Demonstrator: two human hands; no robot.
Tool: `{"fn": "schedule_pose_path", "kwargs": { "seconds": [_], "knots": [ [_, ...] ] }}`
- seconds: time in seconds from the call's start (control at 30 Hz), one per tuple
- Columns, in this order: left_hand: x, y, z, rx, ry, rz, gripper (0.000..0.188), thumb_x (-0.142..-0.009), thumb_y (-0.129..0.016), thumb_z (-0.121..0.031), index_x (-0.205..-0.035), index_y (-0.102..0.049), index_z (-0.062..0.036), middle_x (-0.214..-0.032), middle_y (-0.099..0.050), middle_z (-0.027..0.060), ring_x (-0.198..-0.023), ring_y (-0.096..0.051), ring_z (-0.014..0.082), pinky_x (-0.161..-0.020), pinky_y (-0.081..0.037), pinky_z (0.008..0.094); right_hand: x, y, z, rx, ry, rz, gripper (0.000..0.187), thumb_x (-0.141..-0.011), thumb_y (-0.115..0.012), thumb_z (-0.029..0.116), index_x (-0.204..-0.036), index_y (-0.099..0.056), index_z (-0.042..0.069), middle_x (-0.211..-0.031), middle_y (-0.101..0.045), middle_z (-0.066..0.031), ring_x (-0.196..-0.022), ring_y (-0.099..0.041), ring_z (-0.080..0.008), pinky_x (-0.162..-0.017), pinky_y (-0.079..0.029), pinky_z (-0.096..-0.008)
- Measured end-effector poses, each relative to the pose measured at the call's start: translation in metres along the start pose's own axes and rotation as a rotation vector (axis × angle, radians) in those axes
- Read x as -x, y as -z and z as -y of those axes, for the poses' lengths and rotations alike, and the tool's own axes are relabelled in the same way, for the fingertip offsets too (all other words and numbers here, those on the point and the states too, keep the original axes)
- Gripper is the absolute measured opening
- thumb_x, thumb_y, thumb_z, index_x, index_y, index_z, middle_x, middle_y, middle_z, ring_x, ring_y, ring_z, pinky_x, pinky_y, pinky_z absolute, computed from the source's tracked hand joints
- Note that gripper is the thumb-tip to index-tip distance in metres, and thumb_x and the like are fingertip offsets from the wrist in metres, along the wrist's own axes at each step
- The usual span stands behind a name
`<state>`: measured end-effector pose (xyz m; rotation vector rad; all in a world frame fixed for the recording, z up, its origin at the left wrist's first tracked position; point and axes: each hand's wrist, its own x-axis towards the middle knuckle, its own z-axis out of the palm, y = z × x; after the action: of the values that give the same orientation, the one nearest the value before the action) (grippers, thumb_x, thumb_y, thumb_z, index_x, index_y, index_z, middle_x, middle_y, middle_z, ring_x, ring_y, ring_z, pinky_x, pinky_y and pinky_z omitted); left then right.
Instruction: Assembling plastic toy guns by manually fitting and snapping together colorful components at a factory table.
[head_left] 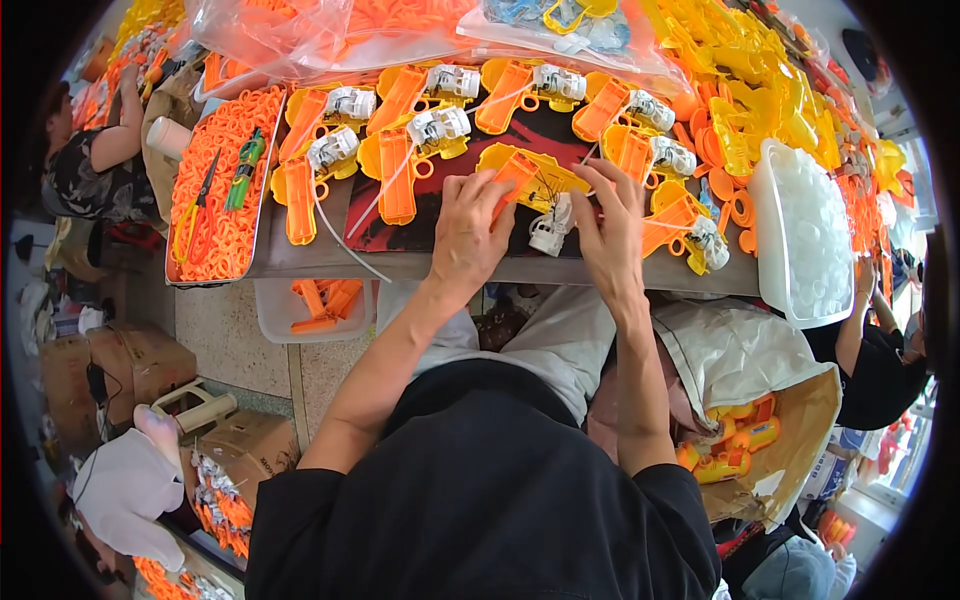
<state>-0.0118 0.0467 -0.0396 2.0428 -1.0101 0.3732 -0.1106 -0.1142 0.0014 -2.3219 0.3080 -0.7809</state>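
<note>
On the dark and red mat [500, 232] lies a yellow toy gun shell half [553, 180] with an orange grip [516, 174]. My left hand [470, 225] is closed round the orange grip. My right hand [612, 225] has its fingers bent at the shell's right end, where thin dark wires run; what its fingertips pinch, if anything, is hard to make out. Just below the shell, beside my right hand, hangs a white motor unit [550, 230]. Similar half-built toy guns [399, 180] with white units are set around in rows, several with a white tube.
At left stands a tray [257, 268] of orange rings, with scissors [203, 222] and green-handled tools [246, 170] on top. A clear bin [808, 240] of translucent parts is at right. Yellow parts [760, 90] pile up behind. Under the table edge sits a tub [275, 312]; an open sack [800, 400] is lower right.
</note>
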Motion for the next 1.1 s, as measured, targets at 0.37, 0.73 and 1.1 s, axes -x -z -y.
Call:
{"fn": "schedule_pose_path", "kwargs": {
  "seconds": [0.37,0.73,1.1],
  "knots": [
    [-0.040,-0.009,0.018,0.055,-0.256,0.174,0.019,-0.092,-0.069,-0.014,-0.111,-0.068,-0.0095,-0.129,-0.062,0.0046,-0.128,-0.053,0.0258,-0.108,-0.042,0.0423,0.025,0.020,0.009,0.546,0.612,0.390,0.035,-0.082,-0.063,0.008,-0.117,-0.063,0.010,-0.129,-0.058,-0.0070,-0.123,-0.053,-0.0278,-0.101,-0.042,-0.0432],
    [-0.036,-0.007,0.014,0.078,-0.237,0.175,0.016,-0.087,-0.077,-0.023,-0.098,-0.070,-0.0134,-0.130,-0.060,0.0051,-0.128,-0.051,0.0292,-0.108,-0.039,0.0437,0.030,0.033,0.002,0.179,-0.055,0.147,0.034,-0.088,-0.072,0.002,-0.120,-0.057,0.004,-0.124,-0.061,-0.0154,-0.104,-0.062,-0.0330,-0.083,-0.053,-0.0397],
    [-0.036,-0.004,0.016,0.068,-0.221,0.171,0.015,-0.086,-0.078,-0.021,-0.096,-0.069,-0.0130,-0.130,-0.060,0.0056,-0.129,-0.050,0.0293,-0.108,-0.038,0.0431,0.011,0.041,0.016,0.212,0.159,0.205,0.050,-0.083,-0.072,0.000,-0.132,-0.060,0.007,-0.128,-0.061,-0.0163,-0.109,-0.064,-0.0320,-0.090,-0.053,-0.0397]
  ]
}}
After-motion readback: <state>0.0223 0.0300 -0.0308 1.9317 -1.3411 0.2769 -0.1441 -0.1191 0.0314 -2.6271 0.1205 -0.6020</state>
